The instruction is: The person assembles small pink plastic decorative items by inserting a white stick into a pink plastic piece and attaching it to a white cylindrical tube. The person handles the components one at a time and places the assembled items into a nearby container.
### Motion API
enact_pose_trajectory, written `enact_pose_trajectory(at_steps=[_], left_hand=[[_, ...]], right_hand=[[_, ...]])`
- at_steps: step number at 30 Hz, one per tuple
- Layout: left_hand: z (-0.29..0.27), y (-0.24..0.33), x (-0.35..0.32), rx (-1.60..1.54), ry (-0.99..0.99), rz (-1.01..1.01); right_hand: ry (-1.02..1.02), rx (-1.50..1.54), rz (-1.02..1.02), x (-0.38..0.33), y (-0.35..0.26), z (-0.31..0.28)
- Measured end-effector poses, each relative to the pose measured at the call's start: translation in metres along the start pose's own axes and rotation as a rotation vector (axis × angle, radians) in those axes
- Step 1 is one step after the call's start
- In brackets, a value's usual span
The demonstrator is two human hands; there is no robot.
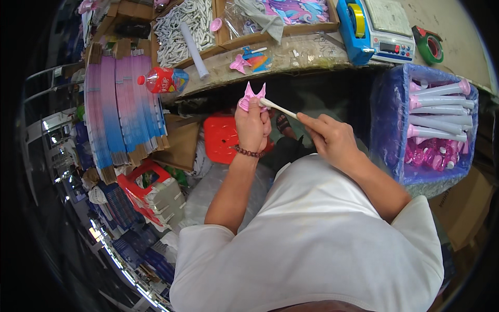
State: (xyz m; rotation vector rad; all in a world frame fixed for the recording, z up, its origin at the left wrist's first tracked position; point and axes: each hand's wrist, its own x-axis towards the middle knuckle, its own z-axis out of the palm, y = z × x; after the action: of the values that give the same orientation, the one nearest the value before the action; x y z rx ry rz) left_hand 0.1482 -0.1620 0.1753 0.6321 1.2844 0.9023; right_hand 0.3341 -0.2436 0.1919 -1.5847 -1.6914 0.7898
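Directly ahead of you runs the workbench (312, 60), with trays of white sticks (182, 26) at its far edge and a blue scale (387, 28) toward your right. Beside your right forearm stands the blue bin (387, 125), loaded with assembled pink-and-white wands (442, 112). To your left, stacked pink-and-blue cards (122, 112) lean near a red bottle (163, 80).

Your left hand (253, 127) is raised in front of your chest, fingers closed around the base of the pink bow-shaped topper (252, 96), whose points stand upward above the fist. Your right hand (330, 138) sits just to the right and slightly lower, thumb and forefinger pinched on the white stick (279, 108).

Note the stick's long axis: it runs from your right fingertips up and leftward, its far end meeting the topper at your left hand. Whether the tip is already seated in the topper cannot be confirmed, as your left fingers cover the joint. Both hands are equally near the junction.
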Motion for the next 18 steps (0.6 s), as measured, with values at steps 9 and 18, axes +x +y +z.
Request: enact_pose_trajectory(at_steps=[9,18], left_hand=[[0.002,-0.003,-0.005,0.053,0.024,0.013],[0.001,-0.007,-0.008,0.023,-0.044,-0.016]], right_hand=[[0.032,0.025,-0.054,-0.004,0.001,0.007],[0.043,-0.031,-0.054,0.006,0.006,0.007]])
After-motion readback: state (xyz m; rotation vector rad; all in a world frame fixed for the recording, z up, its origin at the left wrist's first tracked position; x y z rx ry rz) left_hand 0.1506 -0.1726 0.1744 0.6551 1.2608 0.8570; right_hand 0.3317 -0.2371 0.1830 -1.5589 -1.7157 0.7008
